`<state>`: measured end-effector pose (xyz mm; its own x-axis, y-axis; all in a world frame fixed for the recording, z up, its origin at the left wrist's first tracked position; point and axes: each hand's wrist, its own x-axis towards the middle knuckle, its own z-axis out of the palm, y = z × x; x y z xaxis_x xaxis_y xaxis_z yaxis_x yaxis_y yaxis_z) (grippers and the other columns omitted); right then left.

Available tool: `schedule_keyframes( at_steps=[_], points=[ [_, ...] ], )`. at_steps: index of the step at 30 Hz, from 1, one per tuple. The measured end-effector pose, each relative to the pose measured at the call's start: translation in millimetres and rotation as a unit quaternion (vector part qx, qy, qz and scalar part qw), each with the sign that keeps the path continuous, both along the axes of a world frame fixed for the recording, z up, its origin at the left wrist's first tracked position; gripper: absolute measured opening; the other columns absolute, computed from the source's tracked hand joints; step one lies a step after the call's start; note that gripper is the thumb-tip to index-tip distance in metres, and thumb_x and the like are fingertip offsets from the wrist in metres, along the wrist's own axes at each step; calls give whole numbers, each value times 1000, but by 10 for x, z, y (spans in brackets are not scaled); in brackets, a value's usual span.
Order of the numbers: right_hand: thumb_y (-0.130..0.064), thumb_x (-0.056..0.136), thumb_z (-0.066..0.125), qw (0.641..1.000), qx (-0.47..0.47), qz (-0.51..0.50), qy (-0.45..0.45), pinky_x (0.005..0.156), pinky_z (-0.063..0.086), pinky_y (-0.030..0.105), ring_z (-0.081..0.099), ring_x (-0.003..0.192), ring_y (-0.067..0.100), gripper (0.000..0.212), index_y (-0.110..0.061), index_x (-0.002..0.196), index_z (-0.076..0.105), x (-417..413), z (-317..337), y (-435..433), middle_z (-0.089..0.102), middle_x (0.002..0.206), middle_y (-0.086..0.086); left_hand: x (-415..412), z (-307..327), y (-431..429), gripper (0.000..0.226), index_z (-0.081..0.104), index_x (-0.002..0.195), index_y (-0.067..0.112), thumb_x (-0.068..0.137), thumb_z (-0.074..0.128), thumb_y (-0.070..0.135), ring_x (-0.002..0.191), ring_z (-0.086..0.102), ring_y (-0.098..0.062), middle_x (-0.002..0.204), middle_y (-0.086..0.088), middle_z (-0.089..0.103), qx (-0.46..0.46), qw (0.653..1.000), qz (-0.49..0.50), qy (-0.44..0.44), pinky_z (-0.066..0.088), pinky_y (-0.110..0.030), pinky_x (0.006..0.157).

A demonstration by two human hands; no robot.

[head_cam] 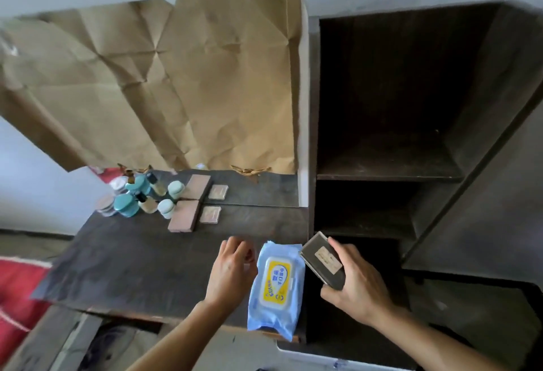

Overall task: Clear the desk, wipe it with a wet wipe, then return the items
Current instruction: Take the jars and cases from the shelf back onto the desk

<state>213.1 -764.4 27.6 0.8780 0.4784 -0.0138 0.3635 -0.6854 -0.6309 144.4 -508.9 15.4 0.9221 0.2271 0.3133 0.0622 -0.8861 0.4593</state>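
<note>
A blue wet-wipe pack point(276, 288) with a yellow lid lies at the right front of the dark desk point(141, 259). My left hand point(232, 267) hovers just left of the pack, fingers loosely curled, holding nothing. My right hand point(355, 285) grips a dark flat compact case point(323, 260) with a pale label, tilted, above the desk's right edge. At the back left of the desk stand teal jars point(126, 204), a small bottle point(145, 201), a pale green jar point(166, 208), a pink flat palette point(183, 215) and a small square compact point(210, 214).
A mirror partly covered by crumpled brown paper point(164, 82) stands behind the desk and reflects the cosmetics. A dark shelf unit point(390, 100) with open compartments stands to the right. Red fabric point(17, 288) lies at the lower left.
</note>
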Motion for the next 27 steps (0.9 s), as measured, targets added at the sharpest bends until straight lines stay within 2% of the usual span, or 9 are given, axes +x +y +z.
schedule_keyframes(
  at_steps=[4,8,11,15,19,21,23,25,27],
  points=[
    [-47,60,57,998,-17,59,25,93,42,21,49,117,9,94,-25,145,26,11,-113,464,41,132,-11,-191,-137,478,27,58,78,16,67,79,4,70,47,-17,77,0,53,15,997,58,46,37,-26,58],
    [-47,57,58,995,-39,76,47,97,42,24,48,119,10,96,-25,145,26,109,-242,899,42,132,-11,-167,-233,884,25,56,76,16,69,80,10,63,55,-22,73,0,55,14,995,64,79,42,-28,51],
    [-43,60,62,995,-61,66,51,97,40,22,48,120,11,94,-25,145,27,224,-342,1209,42,133,-11,42,-381,1235,21,57,78,15,71,77,14,68,57,-25,77,-1,57,13,993,55,107,44,-30,52],
    [-40,62,61,993,-96,22,64,97,37,18,47,121,10,90,-26,144,27,404,-449,1563,42,135,-12,533,-622,1684,11,57,82,11,80,67,15,78,58,-29,84,-4,59,17,989,3,145,46,-38,58],
    [-41,61,58,988,-129,-19,79,97,41,23,46,122,10,89,-27,143,28,637,-560,1863,43,135,-12,1095,-840,1954,8,57,94,9,89,56,15,97,56,-32,101,-10,59,35,983,-65,170,48,-42,77],
    [-42,61,57,985,-146,-34,84,98,40,24,44,124,10,88,-28,144,28,748,-622,2006,41,137,-13,1343,-961,2034,11,58,99,10,92,52,17,99,54,-30,103,-9,59,52,977,-100,183,47,-42,83],
    [-41,62,58,981,-166,-41,91,98,40,25,41,126,10,88,-28,144,27,826,-675,2115,40,139,-14,1524,-1085,2066,9,59,96,10,91,54,16,93,56,-32,97,-10,60,67,971,-132,188,47,-42,80],
    [-40,62,59,978,-186,-28,94,97,41,27,39,126,11,89,-29,144,26,887,-725,2199,40,139,-14,1631,-1217,2083,6,60,88,10,83,64,11,80,60,-33,85,-10,61,83,964,-163,194,50,-41,70],
    [-37,61,61,975,-200,-5,98,96,43,29,39,124,12,91,-29,144,25,951,-789,2273,41,138,-15,1683,-1335,2124,16,62,85,11,73,72,8,74,61,-32,80,-9,61,103,955,-186,207,51,-39,66]
  ],
)
